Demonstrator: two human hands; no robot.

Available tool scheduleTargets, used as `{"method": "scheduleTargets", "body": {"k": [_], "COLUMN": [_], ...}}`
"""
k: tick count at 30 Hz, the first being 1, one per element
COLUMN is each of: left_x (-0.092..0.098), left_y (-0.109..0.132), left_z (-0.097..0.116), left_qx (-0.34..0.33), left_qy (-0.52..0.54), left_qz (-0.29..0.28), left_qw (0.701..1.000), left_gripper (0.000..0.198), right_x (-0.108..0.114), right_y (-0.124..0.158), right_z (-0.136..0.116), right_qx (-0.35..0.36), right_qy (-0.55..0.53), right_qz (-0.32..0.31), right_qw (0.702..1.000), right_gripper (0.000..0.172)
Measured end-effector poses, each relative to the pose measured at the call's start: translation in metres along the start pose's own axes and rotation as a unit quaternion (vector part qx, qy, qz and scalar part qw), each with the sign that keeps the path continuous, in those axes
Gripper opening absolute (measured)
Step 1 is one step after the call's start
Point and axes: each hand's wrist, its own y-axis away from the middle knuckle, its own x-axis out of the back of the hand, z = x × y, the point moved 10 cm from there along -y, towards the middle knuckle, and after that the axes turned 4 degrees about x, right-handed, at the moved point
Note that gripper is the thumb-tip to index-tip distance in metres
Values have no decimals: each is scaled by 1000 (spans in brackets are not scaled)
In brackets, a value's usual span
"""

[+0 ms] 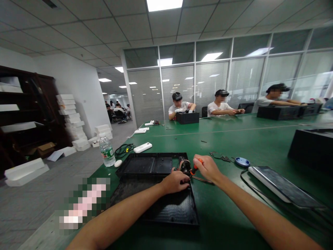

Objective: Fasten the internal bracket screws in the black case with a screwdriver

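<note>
A black plastic case (156, 211) lies opened flat on the green table, with its hinged upper half (140, 165) away from me. My right hand (207, 167) is wrapped round the handle of an orange and black screwdriver (193, 169), whose shaft slants down toward the case's right side. Close to the screwdriver's tip, my left hand (176, 182) has its fingers pinched together at the case's edge. What sits between those fingers is hidden. A bundle of brown wires (184, 164) is bunched at the upper right corner of the case, just behind both hands.
Left of the case stand a water bottle (106, 151) and a white oval object (118, 163). A blue round dish (242, 161) and a tablet-like device (284, 185) with cables lie on the right. Beyond, a black box (312, 149) sits on the table, and several people work opposite.
</note>
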Motion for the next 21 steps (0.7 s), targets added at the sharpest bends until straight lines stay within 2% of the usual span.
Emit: {"method": "scheduleTargets", "body": {"k": [4,8,11,16,21], "left_x": [3,3,2,1,1], "left_y": [0,1,2,2,1], "left_z": [-1,-5,-8,-8,-10], "left_qx": [10,29,33,26,37], "left_qy": [32,31,32,40,43], "left_qz": [10,12,12,7,0], "left_qw": [999,999,999,999,998], "left_gripper": [18,19,20,20,18], "right_x": [2,3,9,3,8], "right_y": [-6,-17,-21,-20,-22], "right_z": [-10,-21,-23,-33,-26], "right_qx": [18,39,21,40,17], "right_qy": [9,159,241,143,213], "right_qz": [-39,-113,-135,-194,-166], "right_qw": [999,980,961,970,963], "right_gripper": [32,39,43,29,44]}}
